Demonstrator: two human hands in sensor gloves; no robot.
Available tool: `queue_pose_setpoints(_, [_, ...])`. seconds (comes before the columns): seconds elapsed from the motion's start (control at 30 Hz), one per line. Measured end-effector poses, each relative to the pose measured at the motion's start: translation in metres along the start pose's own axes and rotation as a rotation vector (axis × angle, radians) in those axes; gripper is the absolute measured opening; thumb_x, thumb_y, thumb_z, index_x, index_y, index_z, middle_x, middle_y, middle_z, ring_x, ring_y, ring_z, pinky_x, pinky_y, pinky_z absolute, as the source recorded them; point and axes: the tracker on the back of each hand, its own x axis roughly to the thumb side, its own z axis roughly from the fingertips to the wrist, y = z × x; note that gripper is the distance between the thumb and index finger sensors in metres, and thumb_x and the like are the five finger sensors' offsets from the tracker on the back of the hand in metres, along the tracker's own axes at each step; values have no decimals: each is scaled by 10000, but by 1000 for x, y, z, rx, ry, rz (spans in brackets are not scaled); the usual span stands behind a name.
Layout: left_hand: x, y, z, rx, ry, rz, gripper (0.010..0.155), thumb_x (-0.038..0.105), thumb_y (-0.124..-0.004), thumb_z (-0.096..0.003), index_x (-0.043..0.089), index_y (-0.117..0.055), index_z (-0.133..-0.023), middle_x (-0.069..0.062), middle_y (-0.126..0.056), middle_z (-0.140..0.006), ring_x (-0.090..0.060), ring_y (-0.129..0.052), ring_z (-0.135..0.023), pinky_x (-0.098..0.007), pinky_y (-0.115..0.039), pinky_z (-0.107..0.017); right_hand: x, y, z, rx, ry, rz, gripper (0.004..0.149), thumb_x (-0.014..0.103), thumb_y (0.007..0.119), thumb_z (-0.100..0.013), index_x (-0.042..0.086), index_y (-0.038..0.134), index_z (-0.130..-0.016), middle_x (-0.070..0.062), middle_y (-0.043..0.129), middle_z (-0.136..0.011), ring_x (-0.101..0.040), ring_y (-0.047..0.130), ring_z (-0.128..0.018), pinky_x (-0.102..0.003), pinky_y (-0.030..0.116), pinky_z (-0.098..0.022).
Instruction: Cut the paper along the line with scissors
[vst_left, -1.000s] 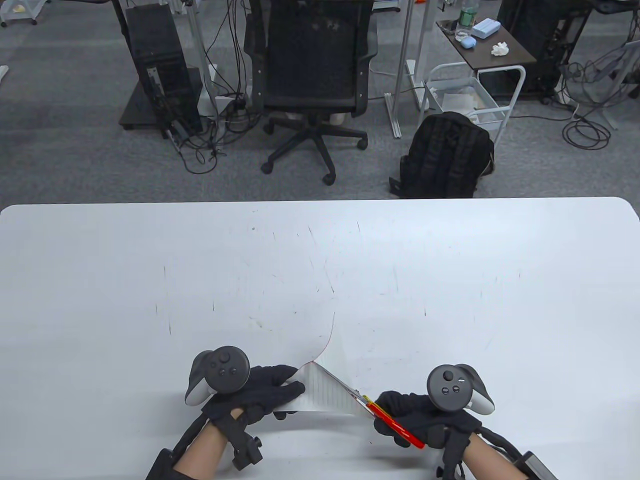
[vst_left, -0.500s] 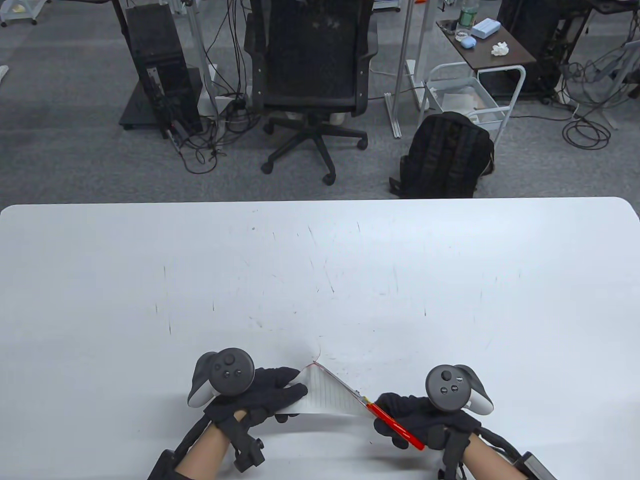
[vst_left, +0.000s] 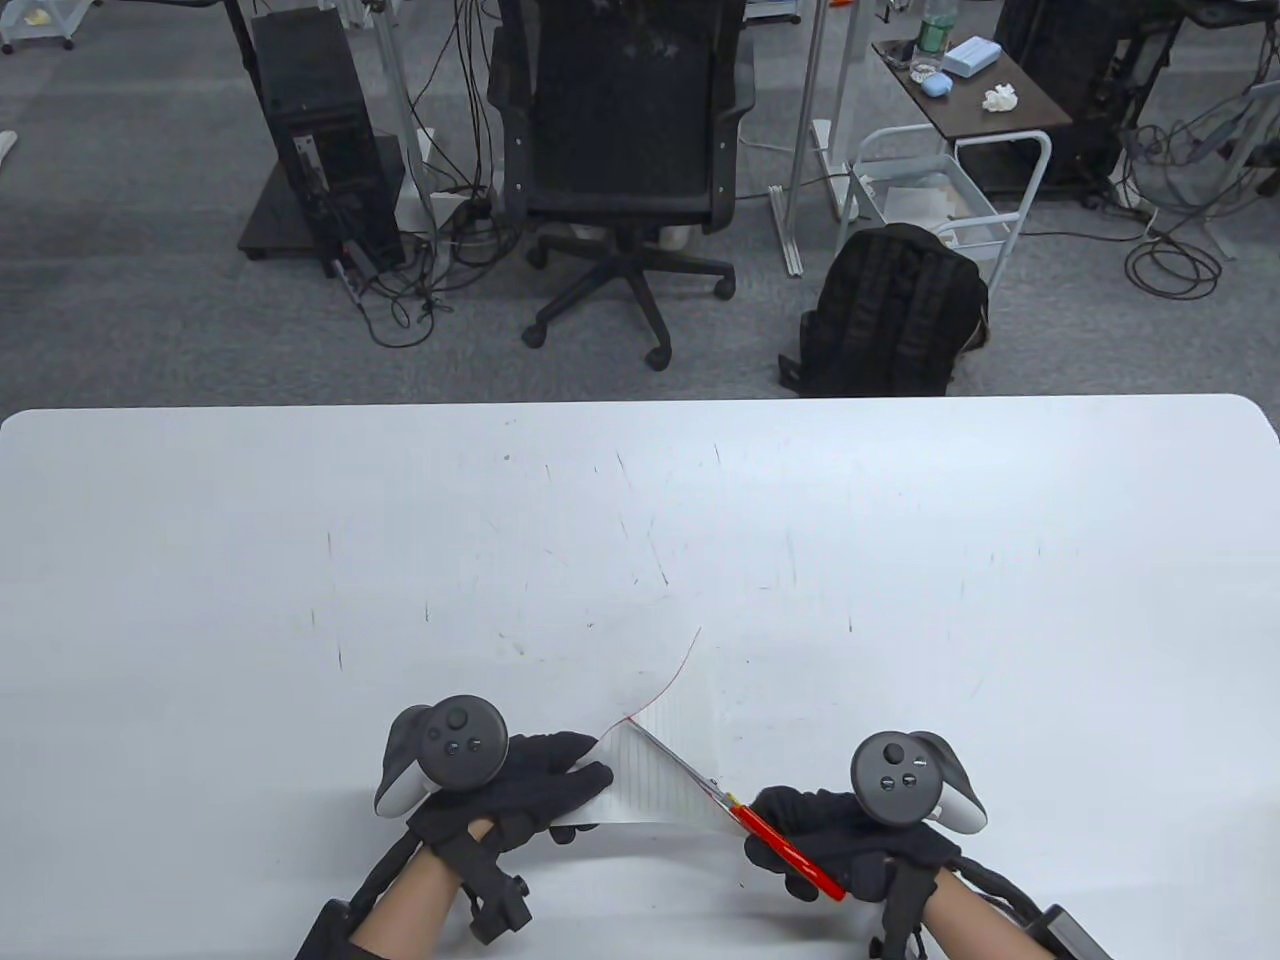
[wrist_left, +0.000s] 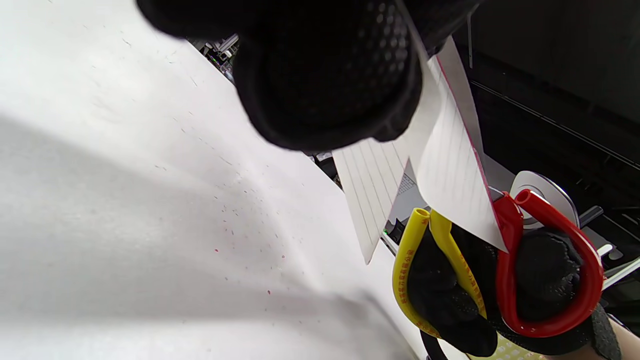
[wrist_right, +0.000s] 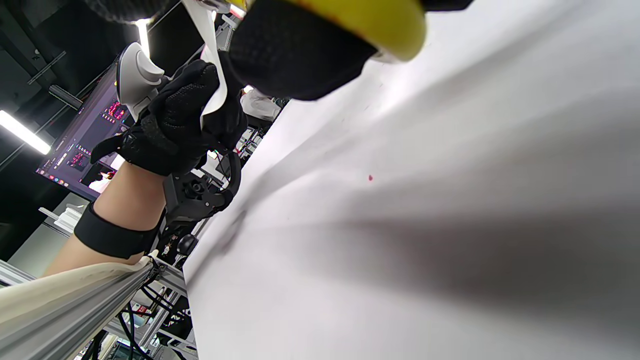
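Observation:
A lined white paper (vst_left: 655, 775) with a curved red line (vst_left: 672, 675) is held above the table near the front edge. My left hand (vst_left: 585, 778) pinches its left edge. My right hand (vst_left: 800, 835) holds scissors (vst_left: 745, 815) with red and yellow handles; the blades lie along the paper's right edge, tips toward the red line's lower end. In the left wrist view my left hand's fingers (wrist_left: 325, 75) grip the paper (wrist_left: 445, 165), and the right hand's fingers sit in the yellow loop (wrist_left: 407, 270) and the red loop (wrist_left: 585, 270). The right wrist view shows the left hand (wrist_right: 185, 120) on the paper (wrist_right: 212, 65).
The white table (vst_left: 640, 520) stretches out beyond the hands. Behind its far edge stand an office chair (vst_left: 625, 150), a black backpack (vst_left: 890, 310) and a computer tower (vst_left: 320, 140) on the floor.
The paper's far part with the red line dropped out of sight half a second ago and now stands up again, leaning more to the right. Both hands have hardly moved.

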Motion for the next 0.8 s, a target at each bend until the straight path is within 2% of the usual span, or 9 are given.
queue_pose_setpoints(0.43, [-1, 0, 0, 0, -1, -15, 387, 431, -711, -600, 195, -817, -888, 50, -1010, -525, -58, -1020, -350, -189, -850, -286, 0, 3, -1, 8, 11, -31, 590, 521, 584, -597, 13, 610, -895, -175, 849, -652, -93, 938, -352, -367, 747, -346])
queue_pose_setpoints(0.8, [-5, 0, 0, -24, 13, 16, 388, 423, -714, -600, 173, -831, -873, 44, -1013, -504, -60, -1019, -332, -192, -850, -273, 0, -1, 0, -29, 7, -11, 559, 523, 628, -580, 41, 649, -863, -151, 868, -607, -75, 928, -301, -358, 737, -314])
